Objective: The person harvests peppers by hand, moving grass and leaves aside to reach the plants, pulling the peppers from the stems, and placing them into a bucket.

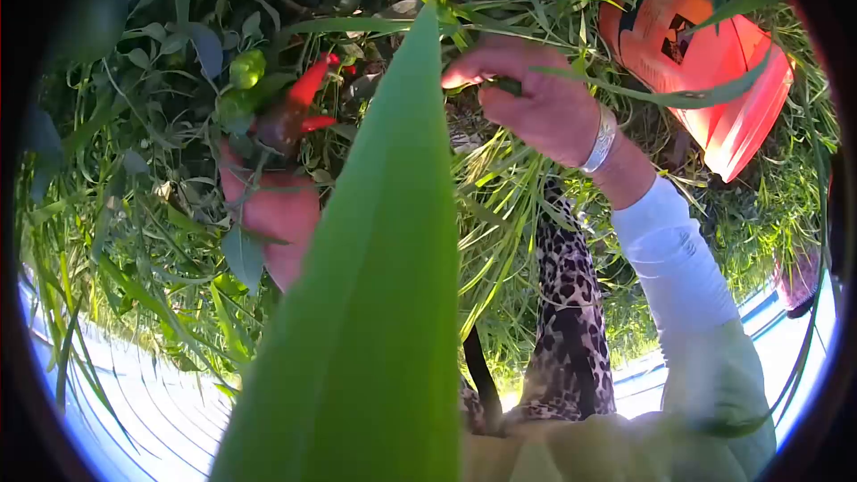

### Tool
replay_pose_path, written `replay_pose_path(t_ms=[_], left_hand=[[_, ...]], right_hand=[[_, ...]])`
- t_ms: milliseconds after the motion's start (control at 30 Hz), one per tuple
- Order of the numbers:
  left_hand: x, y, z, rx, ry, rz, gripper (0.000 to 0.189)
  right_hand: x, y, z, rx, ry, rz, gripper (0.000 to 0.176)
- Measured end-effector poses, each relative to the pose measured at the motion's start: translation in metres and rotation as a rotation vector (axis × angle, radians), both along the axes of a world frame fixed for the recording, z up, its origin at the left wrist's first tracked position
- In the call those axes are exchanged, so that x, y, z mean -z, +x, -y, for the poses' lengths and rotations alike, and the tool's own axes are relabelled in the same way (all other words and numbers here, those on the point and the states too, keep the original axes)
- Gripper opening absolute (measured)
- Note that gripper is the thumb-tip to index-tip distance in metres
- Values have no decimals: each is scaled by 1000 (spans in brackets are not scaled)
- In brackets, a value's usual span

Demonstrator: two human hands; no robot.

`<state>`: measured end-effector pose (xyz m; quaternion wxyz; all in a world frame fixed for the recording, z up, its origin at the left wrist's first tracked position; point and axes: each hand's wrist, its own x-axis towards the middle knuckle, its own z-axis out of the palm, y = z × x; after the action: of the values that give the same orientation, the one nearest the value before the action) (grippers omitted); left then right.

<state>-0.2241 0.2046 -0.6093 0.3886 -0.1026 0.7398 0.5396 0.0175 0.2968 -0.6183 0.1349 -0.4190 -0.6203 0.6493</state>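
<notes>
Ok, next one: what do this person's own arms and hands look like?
The right hand is ungloved, with a silvery band at the wrist. A whitish sleeve covers the forearm, looking paler green-yellow higher up. The left hand shows no glove; a big leaf hides its forearm.

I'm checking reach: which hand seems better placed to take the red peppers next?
Probably the left hand: it is close beside the red peppers. The right hand is farther from them, on the side toward the red container.
</notes>
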Motion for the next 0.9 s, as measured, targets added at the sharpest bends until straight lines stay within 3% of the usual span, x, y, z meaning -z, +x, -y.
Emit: replay_pose_path(t_ms=[33, 100, 167, 200, 267, 300, 367, 633, 833, 900], left_hand=[[1, 0, 0, -7, -1, 8, 40], [0, -3, -1, -11, 2, 10, 40], [0, -4, -1, -25, 1, 16, 40], [1, -3, 0, -31, -3, 21, 40], [0, -2, 0, -44, -5, 32, 40], [1, -1, -1, -48, -6, 39, 40], [0, 0, -2, -54, -6, 46, 40], [0, 6, -1, -100, -1, 65, 40], [2, 8, -1, -129, 17, 73, 40], [3, 8, -4, -133, 29, 75, 40]], right_hand=[[0, -3, 13, -143, 209, 49, 27], [4, -28, 52, -285, 348, 7, 33], [-11, -38, 62, -538, 146, 155, 30], [-17, -39, 65, -535, 150, 144, 30], [-28, -32, 71, -636, -245, 27, 23], [-33, -27, 77, -638, -246, 25, 23], [-44, -16, 90, -397, -284, -211, 17], [-84, 2, 100, -320, -474, -270, 27], [-89, 16, 103, -36, -851, -411, 7], [-90, 21, 103, -45, -852, -393, 6]])
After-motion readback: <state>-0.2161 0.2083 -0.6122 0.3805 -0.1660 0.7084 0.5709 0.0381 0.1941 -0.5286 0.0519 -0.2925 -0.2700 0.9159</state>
